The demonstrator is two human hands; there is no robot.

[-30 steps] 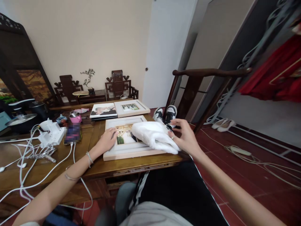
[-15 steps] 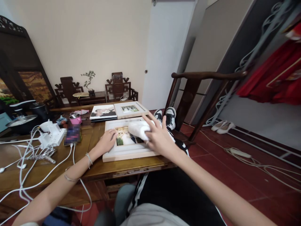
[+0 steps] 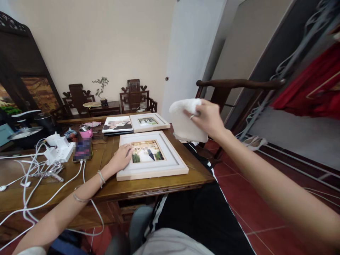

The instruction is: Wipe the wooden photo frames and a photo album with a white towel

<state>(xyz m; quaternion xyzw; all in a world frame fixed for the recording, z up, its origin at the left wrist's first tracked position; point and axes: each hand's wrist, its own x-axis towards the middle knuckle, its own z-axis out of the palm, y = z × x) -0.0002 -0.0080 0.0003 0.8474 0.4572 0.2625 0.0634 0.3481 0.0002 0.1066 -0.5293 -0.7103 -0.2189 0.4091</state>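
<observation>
A light wooden picture frame lies flat near the table's front edge, with a wedding photo in a white mat. My left hand rests on the left side of this frame, fingers stretched out over the mat. Up in the air to the right of the frame, my right hand pinches a white cloth by its upper right part, and the rest of the cloth hangs down. Behind the near frame lie a second picture frame and a stack of photo books.
On the wooden table's left stand a white power strip with tangled cables, a phone, a pink cup and a dark pot. A wooden chair stands at the right.
My right hand has lifted the white cloth off the photo and carried it up and to the right. The left hand has stayed on the frame's left side.
</observation>
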